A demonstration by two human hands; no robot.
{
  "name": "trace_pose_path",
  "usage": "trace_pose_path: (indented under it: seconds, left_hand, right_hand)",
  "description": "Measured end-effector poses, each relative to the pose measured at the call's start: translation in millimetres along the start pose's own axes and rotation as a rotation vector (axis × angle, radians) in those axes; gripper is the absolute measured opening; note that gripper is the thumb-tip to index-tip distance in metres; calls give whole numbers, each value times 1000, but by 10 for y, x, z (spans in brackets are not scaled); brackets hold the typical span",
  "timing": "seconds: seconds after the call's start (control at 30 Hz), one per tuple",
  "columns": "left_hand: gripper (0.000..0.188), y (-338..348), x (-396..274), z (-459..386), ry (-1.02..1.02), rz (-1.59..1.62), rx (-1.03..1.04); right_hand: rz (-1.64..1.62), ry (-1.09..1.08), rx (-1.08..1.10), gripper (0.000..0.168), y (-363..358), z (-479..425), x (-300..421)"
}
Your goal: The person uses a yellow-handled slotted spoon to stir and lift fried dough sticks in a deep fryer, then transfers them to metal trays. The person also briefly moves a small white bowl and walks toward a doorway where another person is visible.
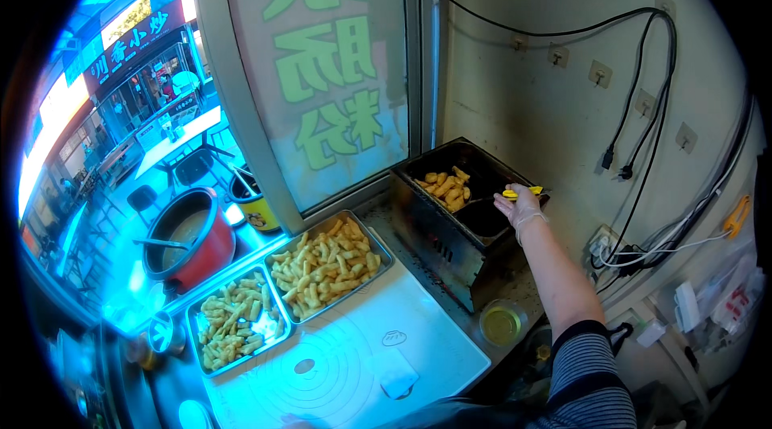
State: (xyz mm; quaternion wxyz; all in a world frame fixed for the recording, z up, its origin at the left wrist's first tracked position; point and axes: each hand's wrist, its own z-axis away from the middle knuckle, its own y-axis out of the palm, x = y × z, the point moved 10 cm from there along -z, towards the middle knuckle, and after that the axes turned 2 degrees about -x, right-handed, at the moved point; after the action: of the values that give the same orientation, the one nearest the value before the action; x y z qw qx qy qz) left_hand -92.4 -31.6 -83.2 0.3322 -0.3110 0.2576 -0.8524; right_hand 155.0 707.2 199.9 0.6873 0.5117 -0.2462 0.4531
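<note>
My right hand, in a clear plastic glove, reaches over the near right corner of a black metal fryer box. It holds a small bright yellow object, perhaps a tool handle; the fingers partly hide it. Golden fried pieces lie in the fryer's left compartment, while the compartment under my hand looks dark. Of my left hand, only a blurred sliver seems to show at the bottom edge. Two metal trays of pale golden fried pieces sit left of the fryer.
A white mat with printed circles covers the counter. Right of it stands a plastic tub of yellowish liquid. A red pot with a ladle stands beyond the trays. Black cables hang along the wall. A glass window panel rises behind.
</note>
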Motion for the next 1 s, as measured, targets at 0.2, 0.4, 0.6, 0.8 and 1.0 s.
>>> trace_pose_path:
  seconds: [0.2, 0.4, 0.6, 0.8, 1.0]
  left_hand:
    - [126, -129, -41, 89, 19, -20, 54]
    - [125, -145, -55, 120, 32, -24, 78]
    - [124, -174, -68, 151, 49, -31, 93]
    - [122, -370, -150, 445, 41, -7, 127]
    - [119, -634, -199, 616, -36, 68, 56]
  right_hand:
    - [-122, -26, -21, 22, -40, 63, 0]
    - [-182, -17, 6, 19, -86, 122, 31]
    - [-294, -30, -5, 18, -190, 68, 6]
    - [-291, -73, 6, 16, -66, 256, -52]
    - [-381, -68, 93, 14, -391, 280, 134]
